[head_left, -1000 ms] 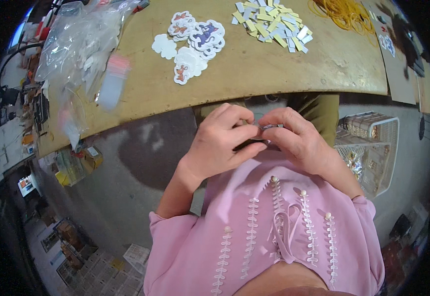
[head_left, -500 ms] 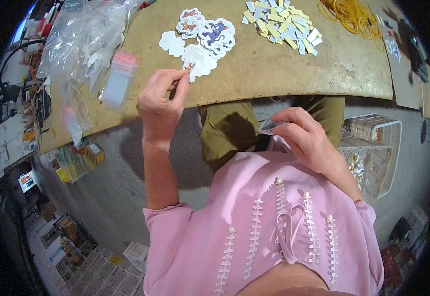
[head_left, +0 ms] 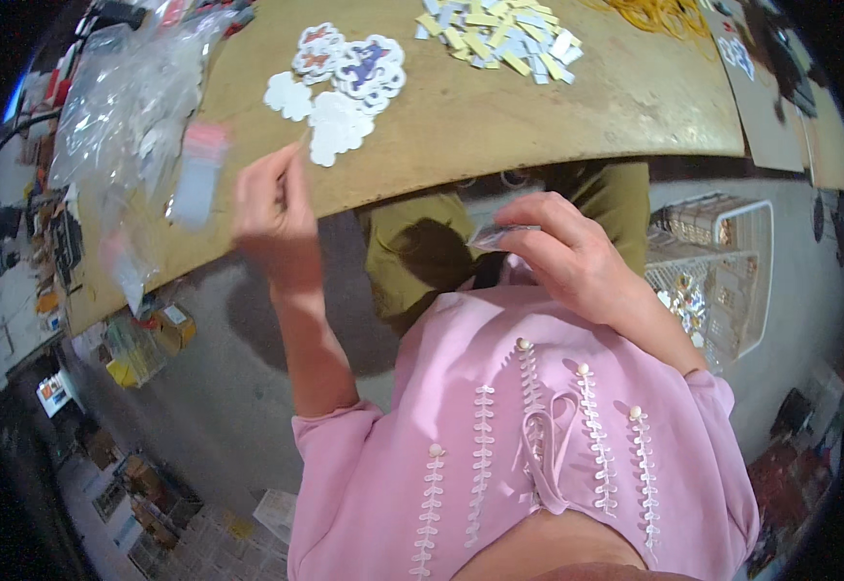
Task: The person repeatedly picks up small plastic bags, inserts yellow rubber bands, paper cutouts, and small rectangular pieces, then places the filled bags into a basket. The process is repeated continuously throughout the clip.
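My left hand point(head_left: 275, 213), blurred by motion, is closed in a pinch at the near edge of the table. A thin pale sliver, seemingly a paper cutout point(head_left: 303, 138) seen edge-on, shows at its fingertips. Beside it lie white cloud-edged cutouts point(head_left: 337, 124), face down. Behind these are stacks of printed cutouts, one with a purple figure point(head_left: 369, 66) and one with orange figures point(head_left: 316, 50). Over my lap my right hand point(head_left: 577, 257) pinches a small clear plastic bag point(head_left: 496, 235) between thumb and fingers.
Left on the table lie a stack of small clear bags with pink tops point(head_left: 199, 174) and large crumpled plastic bags point(head_left: 127, 97). Yellow and pale blue paper pieces point(head_left: 499, 34) are heaped at the back, near yellow rubber bands point(head_left: 659, 15). A white basket point(head_left: 756, 281) stands right.
My left hand has drawn slightly left, away from the white cutouts, and the orange-printed cutout at its fingertips has turned edge-on. My right hand keeps the bag. The whole view has shifted.
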The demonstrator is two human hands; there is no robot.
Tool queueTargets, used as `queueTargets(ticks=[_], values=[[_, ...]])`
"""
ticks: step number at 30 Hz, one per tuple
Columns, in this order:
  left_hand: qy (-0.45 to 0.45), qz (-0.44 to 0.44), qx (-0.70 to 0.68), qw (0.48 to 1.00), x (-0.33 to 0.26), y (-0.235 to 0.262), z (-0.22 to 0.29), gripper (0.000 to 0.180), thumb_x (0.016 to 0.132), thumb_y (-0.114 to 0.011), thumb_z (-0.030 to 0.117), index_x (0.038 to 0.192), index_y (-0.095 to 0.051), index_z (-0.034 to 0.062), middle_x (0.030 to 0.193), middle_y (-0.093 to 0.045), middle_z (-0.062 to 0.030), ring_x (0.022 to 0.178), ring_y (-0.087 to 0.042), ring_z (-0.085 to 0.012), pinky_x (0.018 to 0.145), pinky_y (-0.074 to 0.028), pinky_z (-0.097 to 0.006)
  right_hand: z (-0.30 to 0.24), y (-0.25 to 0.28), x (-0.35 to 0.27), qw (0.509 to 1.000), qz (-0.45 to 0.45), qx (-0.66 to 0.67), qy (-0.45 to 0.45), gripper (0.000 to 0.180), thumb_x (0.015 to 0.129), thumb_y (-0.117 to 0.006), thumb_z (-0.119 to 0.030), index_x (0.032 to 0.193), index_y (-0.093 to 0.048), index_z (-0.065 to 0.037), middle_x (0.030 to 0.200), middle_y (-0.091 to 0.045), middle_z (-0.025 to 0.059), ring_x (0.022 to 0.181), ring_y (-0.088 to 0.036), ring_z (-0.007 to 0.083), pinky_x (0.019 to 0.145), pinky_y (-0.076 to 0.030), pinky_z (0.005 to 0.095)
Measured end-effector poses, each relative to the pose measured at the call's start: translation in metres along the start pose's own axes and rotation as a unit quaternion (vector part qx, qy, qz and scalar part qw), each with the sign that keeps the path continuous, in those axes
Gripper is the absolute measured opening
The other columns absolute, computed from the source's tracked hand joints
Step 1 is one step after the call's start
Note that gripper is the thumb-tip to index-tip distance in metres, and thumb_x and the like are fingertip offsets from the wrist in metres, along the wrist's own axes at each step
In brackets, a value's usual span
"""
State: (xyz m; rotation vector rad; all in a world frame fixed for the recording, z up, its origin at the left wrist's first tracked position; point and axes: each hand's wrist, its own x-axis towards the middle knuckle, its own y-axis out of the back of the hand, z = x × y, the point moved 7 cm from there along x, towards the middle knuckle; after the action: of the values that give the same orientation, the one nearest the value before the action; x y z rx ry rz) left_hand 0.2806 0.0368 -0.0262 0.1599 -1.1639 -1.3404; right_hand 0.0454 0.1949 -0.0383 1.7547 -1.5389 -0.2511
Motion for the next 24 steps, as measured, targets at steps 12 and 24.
queueTargets(ticks=[12,24], values=[[-0.146,-0.171,-0.144,0.964,-0.060,-0.011,0.120,0.028,0.075,-0.084,0.002,0.101,-0.079,0.0114,0.092,-0.069,-0.0008,0.081,-0.064,-0.0221,0.072,-0.051,-0.037,-0.009,-0.003,-0.002,0.999,0.030,-0.003,0.042,0.034,0.076,-0.078,0.000,0.108,-0.069,0.006,0.128,-0.066,0.0210,0.119,-0.067,0.0408,0.097,-0.059,0.0461],[-0.059,-0.169,-0.188,0.966,-0.058,-0.008,0.101,0.033,0.076,-0.086,-0.005,0.104,-0.077,0.0094,0.093,-0.071,-0.0045,0.083,-0.067,-0.0252,0.074,-0.052,-0.037,-0.002,0.007,-0.008,0.999,0.031,-0.029,0.021,0.033,0.075,-0.078,-0.001,0.106,-0.069,0.006,0.128,-0.066,0.0222,0.119,-0.067,0.0425,0.095,-0.060,0.0474]])
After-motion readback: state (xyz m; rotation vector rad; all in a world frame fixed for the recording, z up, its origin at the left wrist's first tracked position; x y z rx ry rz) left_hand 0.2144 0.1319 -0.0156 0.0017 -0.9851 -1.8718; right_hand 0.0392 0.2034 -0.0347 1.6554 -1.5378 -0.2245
